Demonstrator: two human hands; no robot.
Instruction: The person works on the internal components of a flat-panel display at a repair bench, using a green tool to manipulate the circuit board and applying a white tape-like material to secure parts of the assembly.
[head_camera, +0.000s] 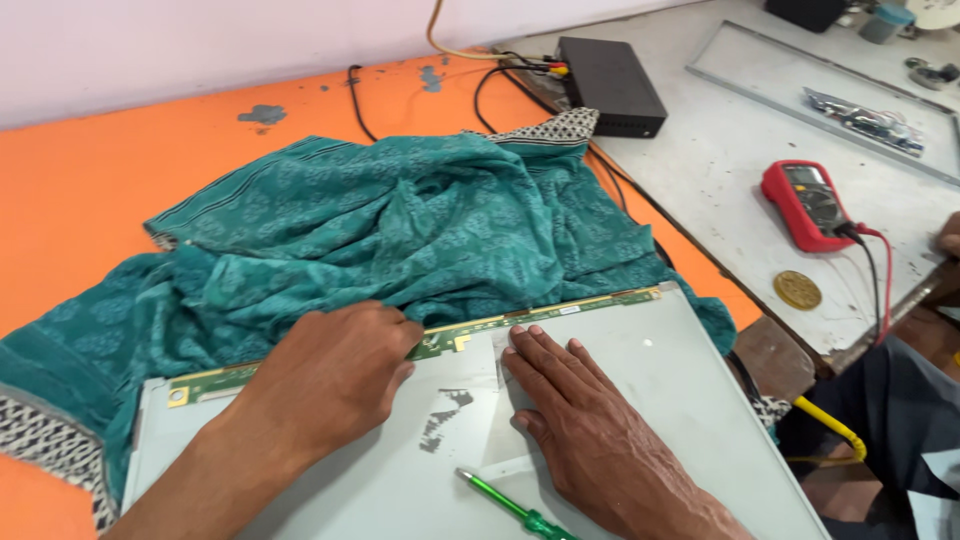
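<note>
A flat grey display panel (690, 390) lies on a teal patterned cloth (400, 225) over the orange table. A narrow green circuit strip (590, 303) runs along the panel's far edge. My left hand (325, 375) rests curled on that strip, fingertips pinching at its edge near the middle. Flat on the panel just right of it, fingers together, lies my right hand (590, 430), pressing a pale film patch. A green-handled screwdriver (515, 508) lies on the panel between my forearms.
A black box (612, 85) with cables sits at the back. On the grey bench to the right are a red multimeter (808, 203) with leads, a brass disc (797, 290) and a glass-framed tray (830, 90). Another person's hand (948, 235) shows at the right edge.
</note>
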